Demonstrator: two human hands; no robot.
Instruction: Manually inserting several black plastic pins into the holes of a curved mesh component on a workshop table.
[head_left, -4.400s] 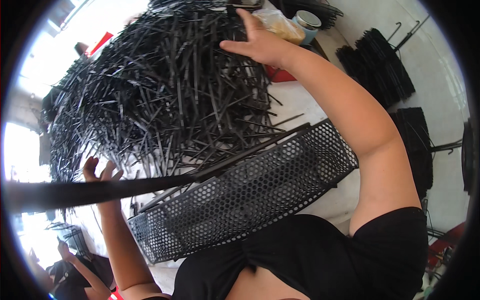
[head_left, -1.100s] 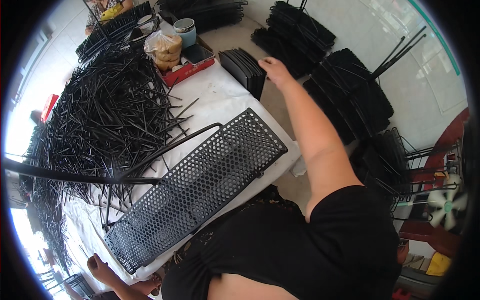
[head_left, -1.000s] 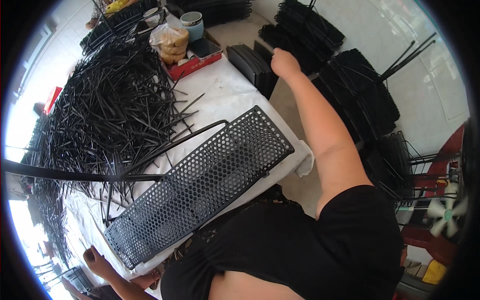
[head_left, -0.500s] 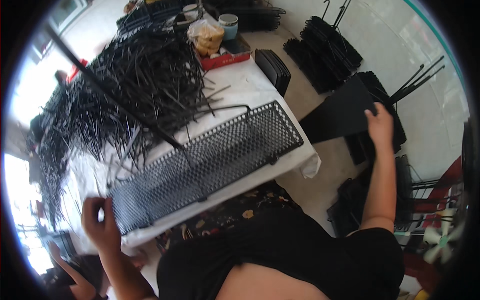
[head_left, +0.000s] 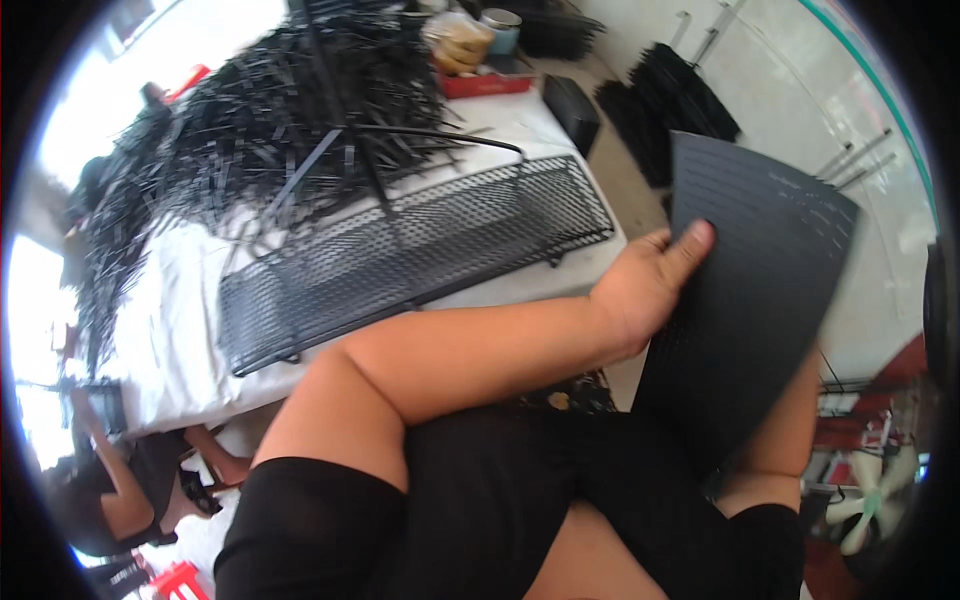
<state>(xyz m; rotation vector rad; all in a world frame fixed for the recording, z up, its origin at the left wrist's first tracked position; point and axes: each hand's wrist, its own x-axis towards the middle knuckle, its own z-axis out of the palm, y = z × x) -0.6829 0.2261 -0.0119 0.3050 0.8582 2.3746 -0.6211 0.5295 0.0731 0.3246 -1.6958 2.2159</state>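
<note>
1. White cloth covers the work table (head_left: pixel 190 330), which fills the frame from nine to twelve o'clock; a pale floor and wall run past it toward two o'clock.
2. On the cloth lies a long black perforated metal tray (head_left: pixel 410 255), its long axis running from eight o'clock up toward two o'clock. Behind it, a large heap of thin black rods (head_left: pixel 250 130) is piled.
3. At twelve o'clock sit a red tray (head_left: pixel 485 82), a bag of food (head_left: pixel 458 42) and a small cup (head_left: pixel 500 22).
4. The left hand (head_left: pixel 645 285) reaches across the body and lies with its thumb flat on a dark ribbed sheet (head_left: pixel 760 290), gripping the sheet's left edge at three o'clock; the fingers are behind the sheet, hidden.
5. The sheet stands nearly upright, long axis from one o'clock down to five o'clock, well to the right of the mesh tray and off the table.
6. The right hand is hidden behind the sheet; only the right forearm (head_left: pixel 775 450) shows below it, so its grip cannot be told.
7. Stacks of black parts (head_left: pixel 680 100) on the floor are blurred. Another person's arm (head_left: pixel 110 480) shows at eight o'clock.
</note>
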